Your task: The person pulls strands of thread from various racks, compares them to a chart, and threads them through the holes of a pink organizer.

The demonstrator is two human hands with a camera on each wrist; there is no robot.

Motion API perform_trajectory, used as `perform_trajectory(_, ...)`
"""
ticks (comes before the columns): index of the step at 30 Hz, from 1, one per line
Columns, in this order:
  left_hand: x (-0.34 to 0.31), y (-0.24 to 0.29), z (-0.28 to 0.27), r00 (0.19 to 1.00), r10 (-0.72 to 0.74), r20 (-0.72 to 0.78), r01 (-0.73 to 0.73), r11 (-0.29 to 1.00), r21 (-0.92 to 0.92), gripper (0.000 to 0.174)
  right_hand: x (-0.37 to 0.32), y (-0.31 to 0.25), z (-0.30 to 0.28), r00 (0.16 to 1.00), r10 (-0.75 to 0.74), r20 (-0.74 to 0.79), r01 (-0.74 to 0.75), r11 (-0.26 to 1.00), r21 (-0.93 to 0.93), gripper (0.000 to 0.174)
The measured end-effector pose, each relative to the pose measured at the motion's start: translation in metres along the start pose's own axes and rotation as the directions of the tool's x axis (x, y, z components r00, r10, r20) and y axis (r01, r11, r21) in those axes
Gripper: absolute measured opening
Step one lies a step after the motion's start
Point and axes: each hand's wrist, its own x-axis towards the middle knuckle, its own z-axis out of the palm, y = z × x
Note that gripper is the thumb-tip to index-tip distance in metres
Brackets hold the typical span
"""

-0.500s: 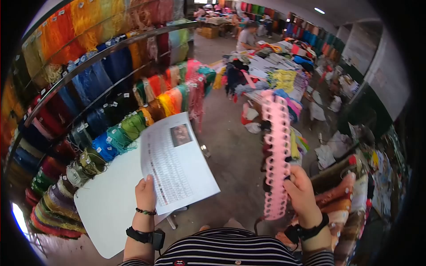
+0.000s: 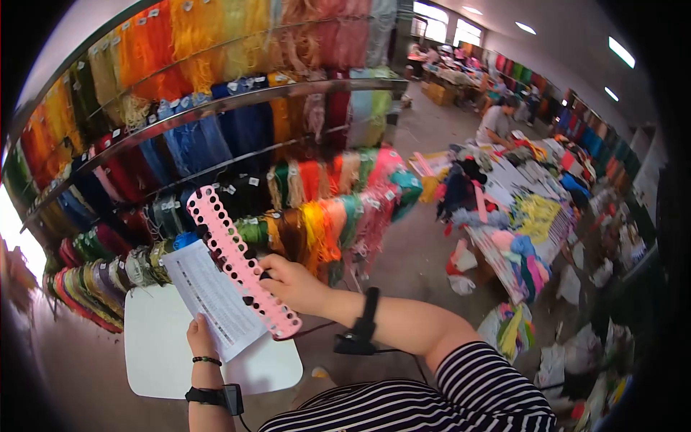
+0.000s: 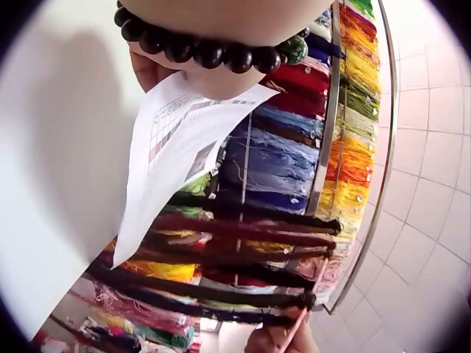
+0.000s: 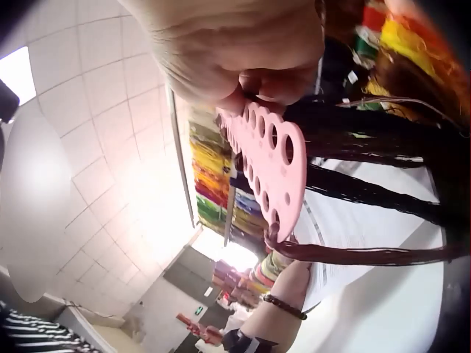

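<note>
Pink thread card, pinched in your right hand, partly hides chart sheet your left hand grips; skeins beyond, print unreadable.

Swung the right hand leftward, from well right of the white table to just beside the right edge of the printed sheet. Carried the pink holed strip along, tipping it from almost upright to a slant, its far end in front of the yarn skeins, its near end over the table near the right edge. Drew the sheet in from beyond that edge. Hid its photo from the head camera. Turned the head view leftward, bringing in more ceiling lamps.
</note>
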Motion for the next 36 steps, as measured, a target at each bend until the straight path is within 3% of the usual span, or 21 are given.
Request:
perform_trajectory(1, 0.003, -0.009, -0.001, 0.999, 0.013, -0.035, -0.011, 0.999, 0.044, 0.037, 0.019, 0.015, 0.001, 0.995, 0.053, 0.08, -0.049, 0.998, -0.05, 0.023)
perform_trajectory(4, 0.018, -0.022, -0.01, 0.995, -0.01, -0.101, 0.026, 0.987, 0.159, 0.035, 0.068, 0.09, 0.027, 0.988, 0.122, 0.097, -0.129, 0.99, 0.065, 0.022)
perform_trajectory(5, 0.02, -0.016, -0.016, 0.992, -0.091, -0.087, 0.11, 0.963, 0.248, 0.032, 0.074, 0.103, 0.031, 0.963, 0.238, 0.129, -0.243, 0.969, 0.031, 0.022)
perform_trajectory(6, 0.017, -0.013, -0.016, 0.995, -0.04, -0.089, 0.06, 0.97, 0.236, 0.032, 0.08, 0.121, 0.038, 0.951, 0.291, 0.108, -0.29, 0.957, -0.023, 0.022)
perform_trajectory(8, 0.013, -0.012, -0.014, 0.993, 0.058, -0.1, -0.035, 0.976, 0.213, 0.032, 0.089, 0.17, 0.051, 0.959, 0.275, 0.064, -0.244, 0.922, -0.301, 0.028)
perform_trajectory(9, 0.012, -0.008, -0.015, 0.991, 0.021, -0.134, 0.016, 0.963, 0.268, 0.04, 0.091, 0.17, 0.053, 0.961, 0.269, 0.07, -0.224, 0.9, -0.374, 0.031)
perform_trajectory(12, -0.001, 0.01, -0.011, 0.962, 0.191, -0.197, -0.098, 0.91, 0.404, 0.05, 0.099, 0.155, 0.046, 0.96, 0.249, 0.129, -0.139, 0.821, -0.554, 0.041)
perform_trajectory(13, -0.001, 0.014, -0.015, 0.974, 0.142, -0.177, -0.04, 0.875, 0.482, 0.055, 0.101, 0.137, 0.039, 0.953, 0.25, 0.169, -0.107, 0.802, -0.587, 0.043)
perform_trajectory(15, -0.005, 0.021, -0.017, 0.974, 0.186, -0.128, -0.095, 0.852, 0.515, 0.054, 0.11, 0.106, 0.02, 0.928, 0.268, 0.26, -0.043, 0.769, -0.638, 0.048)
perform_trajectory(16, -0.007, 0.025, -0.016, 0.972, 0.21, -0.106, -0.124, 0.841, 0.527, 0.054, 0.112, 0.099, 0.008, 0.944, 0.194, 0.269, 0.008, 0.797, -0.603, 0.046)
perform_trajectory(18, -0.017, 0.043, -0.01, 0.981, 0.162, -0.104, -0.102, 0.896, 0.433, 0.053, 0.125, 0.073, -0.029, 0.958, 0.033, 0.285, 0.143, 0.806, -0.575, 0.039)
perform_trajectory(20, -0.03, 0.064, 0.005, 0.982, 0.128, -0.139, -0.087, 0.958, 0.272, 0.052, 0.155, 0.059, -0.075, 0.964, -0.033, 0.265, 0.203, 0.734, -0.648, 0.029)
perform_trajectory(22, -0.04, 0.088, 0.028, 0.983, 0.145, -0.111, -0.114, 0.961, 0.253, 0.051, 0.202, 0.071, -0.125, 0.893, -0.36, 0.268, 0.434, 0.539, -0.722, 0.02)
perform_trajectory(27, -0.029, 0.142, 0.119, 0.968, 0.226, 0.106, -0.243, 0.951, 0.19, 0.042, 0.283, 0.092, -0.191, 0.726, -0.501, 0.472, 0.565, 0.042, -0.824, 0.036)
perform_trajectory(30, -0.003, 0.172, 0.185, 0.965, 0.138, 0.224, -0.185, 0.961, 0.205, 0.034, 0.302, 0.102, -0.215, 0.781, -0.316, 0.539, 0.589, 0.084, -0.804, 0.045)
perform_trajectory(31, 0.012, 0.17, 0.206, 0.941, 0.192, 0.277, -0.248, 0.952, 0.181, 0.034, 0.303, 0.101, -0.221, 0.783, -0.284, 0.553, 0.596, 0.091, -0.798, 0.041)
perform_trajectory(34, 0.053, 0.186, 0.265, 0.875, 0.262, 0.407, -0.372, 0.902, 0.219, 0.028, 0.306, 0.098, -0.233, 0.748, -0.261, 0.61, 0.65, 0.104, -0.753, 0.032)
perform_trajectory(35, 0.069, 0.177, 0.284, 0.874, 0.282, 0.396, -0.358, 0.924, 0.131, 0.025, 0.306, 0.099, -0.235, 0.758, -0.264, 0.597, 0.642, 0.135, -0.755, 0.032)
perform_trajectory(36, 0.085, 0.173, 0.3, 0.875, 0.277, 0.396, -0.372, 0.909, 0.185, 0.024, 0.304, 0.1, -0.237, 0.766, -0.267, 0.585, 0.634, 0.162, -0.756, 0.031)
